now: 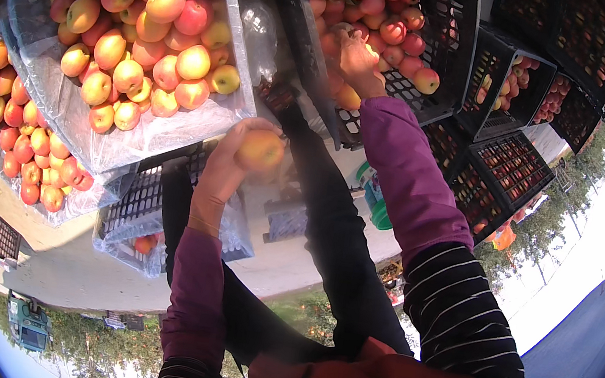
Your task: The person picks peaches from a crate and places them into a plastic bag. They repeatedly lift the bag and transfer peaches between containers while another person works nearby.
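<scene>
My left hand (224, 164) holds a yellow-red apple (260, 151) near the front corner of a plastic-lined crate (164, 151). Many yellow-red apples (128, 76) are heaped inside that liner. On the right, my right hand (358, 61) reaches into a black plastic crate (443, 35) that is tipped on a slant. Its fingers are curled down among red apples (395, 29), and a yellow patch of one shows beside the palm. Whether the fingers grip an apple is hidden by the back of the hand.
Another lined crate of apples (35, 154) stands at the left, beside a lower crate (132, 201) with a plastic liner. Black crates of apples (512, 96) are stacked at the right. A green and white bucket (376, 196) sits by my right forearm. A teal vehicle (28, 323) is farther off.
</scene>
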The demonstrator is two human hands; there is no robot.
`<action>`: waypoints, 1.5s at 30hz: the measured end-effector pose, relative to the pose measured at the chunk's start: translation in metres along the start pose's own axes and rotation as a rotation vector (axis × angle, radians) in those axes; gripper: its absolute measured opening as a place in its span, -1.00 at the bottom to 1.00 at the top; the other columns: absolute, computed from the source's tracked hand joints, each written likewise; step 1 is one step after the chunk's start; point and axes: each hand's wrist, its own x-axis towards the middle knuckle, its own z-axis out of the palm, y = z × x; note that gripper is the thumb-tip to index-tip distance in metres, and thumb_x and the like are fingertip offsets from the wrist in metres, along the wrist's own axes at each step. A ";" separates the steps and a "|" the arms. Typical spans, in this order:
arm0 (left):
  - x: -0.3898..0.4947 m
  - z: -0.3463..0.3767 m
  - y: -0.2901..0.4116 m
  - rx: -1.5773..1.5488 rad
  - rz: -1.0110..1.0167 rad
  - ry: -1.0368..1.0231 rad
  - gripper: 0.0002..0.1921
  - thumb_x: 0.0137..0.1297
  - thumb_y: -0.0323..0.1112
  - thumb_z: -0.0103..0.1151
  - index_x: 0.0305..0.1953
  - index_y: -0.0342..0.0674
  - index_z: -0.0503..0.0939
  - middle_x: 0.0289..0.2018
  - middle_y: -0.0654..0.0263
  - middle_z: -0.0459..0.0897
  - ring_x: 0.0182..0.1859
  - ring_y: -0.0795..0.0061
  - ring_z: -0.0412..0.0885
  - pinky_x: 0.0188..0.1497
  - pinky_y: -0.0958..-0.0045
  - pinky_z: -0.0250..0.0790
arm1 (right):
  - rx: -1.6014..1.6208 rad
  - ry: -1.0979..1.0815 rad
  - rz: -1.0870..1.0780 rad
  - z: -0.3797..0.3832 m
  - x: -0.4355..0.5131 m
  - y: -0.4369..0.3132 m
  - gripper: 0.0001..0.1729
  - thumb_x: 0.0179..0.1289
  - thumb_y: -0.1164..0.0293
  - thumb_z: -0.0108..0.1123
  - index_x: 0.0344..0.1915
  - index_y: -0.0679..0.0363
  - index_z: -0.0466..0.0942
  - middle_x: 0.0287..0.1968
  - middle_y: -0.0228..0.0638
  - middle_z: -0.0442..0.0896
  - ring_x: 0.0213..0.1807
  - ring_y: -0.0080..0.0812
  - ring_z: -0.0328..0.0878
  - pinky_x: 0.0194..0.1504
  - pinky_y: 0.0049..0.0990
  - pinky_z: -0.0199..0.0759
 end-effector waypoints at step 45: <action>-0.113 -0.088 0.129 -1.273 0.897 0.632 -0.70 0.46 -0.09 0.01 -0.05 -0.20 0.47 -0.15 0.37 0.53 -0.08 0.54 0.53 0.03 0.45 0.39 | -0.004 -0.363 -0.920 -0.052 0.034 -0.576 -0.20 -0.03 0.18 0.41 0.21 0.16 0.32 0.09 -0.03 0.54 0.18 0.04 0.46 0.16 -0.14 0.38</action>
